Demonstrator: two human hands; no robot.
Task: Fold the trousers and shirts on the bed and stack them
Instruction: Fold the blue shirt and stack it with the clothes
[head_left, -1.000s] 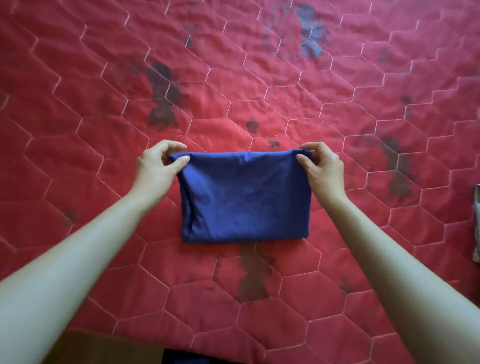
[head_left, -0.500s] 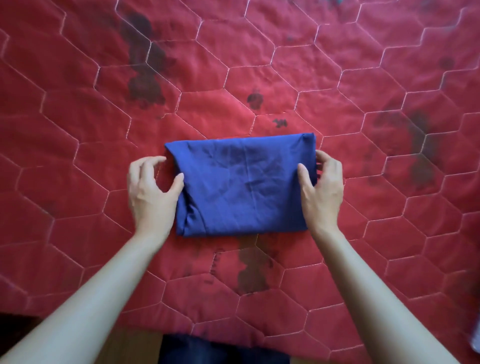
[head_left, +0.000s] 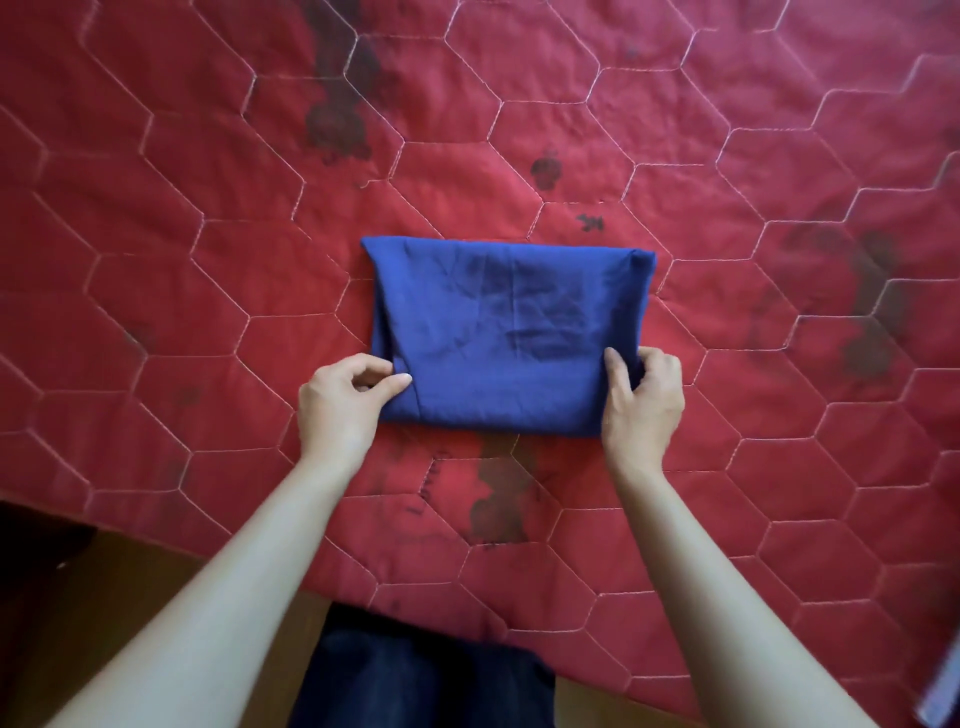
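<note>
A blue garment (head_left: 506, 332), folded into a compact rectangle, lies flat on the red quilted bedspread (head_left: 208, 208) in the middle of the view. My left hand (head_left: 345, 405) pinches its near left corner between thumb and curled fingers. At the near right corner, my right hand (head_left: 641, 402) grips the fabric with the thumb on top and the fingers curled around the edge. No other trousers or shirts are in view.
The bedspread carries white hexagon stitching and dark stains. Its near edge runs across the bottom, with wooden floor (head_left: 171, 587) and my dark trousers (head_left: 421, 675) below it. A pale object (head_left: 940, 691) shows at the bottom right edge.
Both hands slid from the garment's far corners along its sides to the near corners. The far edge, held up a second ago, now lies flat.
</note>
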